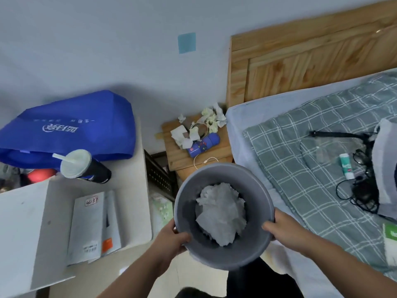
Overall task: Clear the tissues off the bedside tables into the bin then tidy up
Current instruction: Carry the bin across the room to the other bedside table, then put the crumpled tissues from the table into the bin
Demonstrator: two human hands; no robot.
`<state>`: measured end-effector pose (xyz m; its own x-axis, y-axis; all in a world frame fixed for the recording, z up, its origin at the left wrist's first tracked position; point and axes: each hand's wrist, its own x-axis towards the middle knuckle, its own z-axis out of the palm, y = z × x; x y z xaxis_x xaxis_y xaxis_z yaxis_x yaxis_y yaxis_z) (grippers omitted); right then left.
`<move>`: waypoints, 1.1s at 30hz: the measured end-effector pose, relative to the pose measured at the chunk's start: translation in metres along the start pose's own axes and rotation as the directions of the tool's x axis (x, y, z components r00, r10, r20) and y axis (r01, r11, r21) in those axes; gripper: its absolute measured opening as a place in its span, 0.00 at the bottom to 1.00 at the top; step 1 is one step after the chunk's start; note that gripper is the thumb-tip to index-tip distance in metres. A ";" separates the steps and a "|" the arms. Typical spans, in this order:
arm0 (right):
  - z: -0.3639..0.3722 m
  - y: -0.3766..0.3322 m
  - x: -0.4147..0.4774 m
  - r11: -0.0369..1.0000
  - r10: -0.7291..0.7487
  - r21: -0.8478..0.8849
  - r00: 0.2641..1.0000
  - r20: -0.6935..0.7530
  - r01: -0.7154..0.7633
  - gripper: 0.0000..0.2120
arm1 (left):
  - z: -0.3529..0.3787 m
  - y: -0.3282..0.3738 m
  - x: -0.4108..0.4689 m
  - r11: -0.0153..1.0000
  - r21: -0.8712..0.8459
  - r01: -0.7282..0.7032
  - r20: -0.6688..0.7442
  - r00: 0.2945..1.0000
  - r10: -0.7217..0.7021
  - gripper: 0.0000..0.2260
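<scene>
The person held a grey bin [186, 196] in front of the body with both hands. The left hand [171, 239] had its grip closed on the near-left rim, thumb inside. The right hand [281, 229] gripped the right rim in the same way. A heap of crumpled white tissues [221, 211] lay inside the bin.

Just beyond the bin stood a wooden bedside desk [182, 157], between a white desk [133, 190] and the bed [300, 164]. More crumpled tissues [211, 119] were scattered over its top, some yellowish, some white. A blue case [204, 145] lay among them, with a thin white cable [204, 161] looping at the near edge.

On the white desk, a blue bag [71, 125] carried white printing upside down to the camera; it seemed to be Chinese characters with a logo, too blurred to read. A dark cup [83, 166] with a pale lid and straw stood beside the bag. Nearer lay a grey booklet [88, 224] with a white label handwritten "GL-37", a barcode sticker low down and an orange patch next to it.

On the checked bedcover lay spectacles [363, 155] and a green-and-white tube [345, 166].
</scene>
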<state>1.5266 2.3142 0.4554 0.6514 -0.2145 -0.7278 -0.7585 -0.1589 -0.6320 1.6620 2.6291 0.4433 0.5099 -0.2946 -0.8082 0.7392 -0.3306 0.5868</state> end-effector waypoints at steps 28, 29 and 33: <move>0.097 0.180 0.479 0.885 0.465 0.076 0.867 -0.178 -0.459 0.13 | -0.001 -0.172 0.458 0.914 -0.248 0.322 -0.229 0.897 -0.378 0.21; 0.099 0.180 0.486 0.890 0.456 0.088 0.872 -0.178 -0.448 0.13 | 0.000 -0.175 0.466 0.916 -0.255 0.309 -0.234 0.900 -0.369 0.21; 0.098 0.176 0.500 0.888 0.453 0.167 0.878 -0.152 -0.429 0.13 | 0.001 -0.177 0.485 0.925 -0.275 0.263 -0.239 0.913 -0.331 0.23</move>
<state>1.7210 2.2738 -0.0456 0.2254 -0.4066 -0.8854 -0.9496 0.1115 -0.2930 1.7781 2.5442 -0.0532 0.3257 0.0548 -0.9439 0.9389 -0.1363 0.3161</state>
